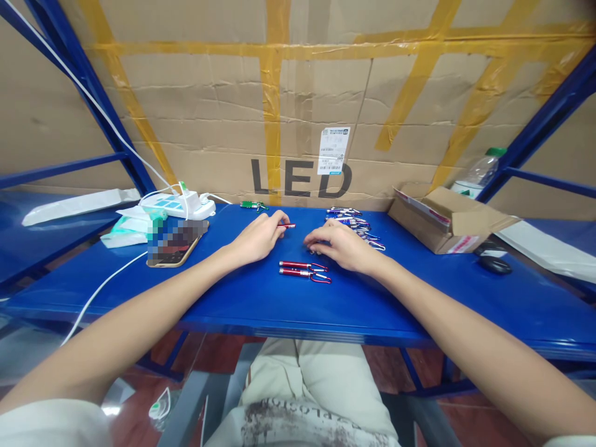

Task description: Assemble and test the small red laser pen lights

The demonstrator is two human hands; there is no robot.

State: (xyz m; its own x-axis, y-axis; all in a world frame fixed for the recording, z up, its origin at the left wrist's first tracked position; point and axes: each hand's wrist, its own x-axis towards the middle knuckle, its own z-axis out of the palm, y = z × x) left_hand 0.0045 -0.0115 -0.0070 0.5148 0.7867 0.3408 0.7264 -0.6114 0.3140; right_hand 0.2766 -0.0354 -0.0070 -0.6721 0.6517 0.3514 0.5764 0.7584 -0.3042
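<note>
My left hand (261, 236) is closed round a slim red keychain flashlight (287, 225), whose end sticks out past the fingertips. To its right, my right hand (342, 245) hovers low over the table or rests on it with bent fingers. A small shiny bit shows under those fingertips, too hidden to name. Two red flashlights with carabiner clips, an upper one (294, 265) and a lower one (298, 272), lie side by side in front of the hands. Behind my right hand lies a row of several blue and dark flashlights (347, 220), partly covered by it.
A green flashlight (252, 205) lies at the table's back edge. On the left are a phone (174, 248), a white power strip (186, 205) with cables and a tissue pack (130, 226). An open cardboard box (426, 217), a black mouse (494, 265) and a bottle (482, 174) stand right.
</note>
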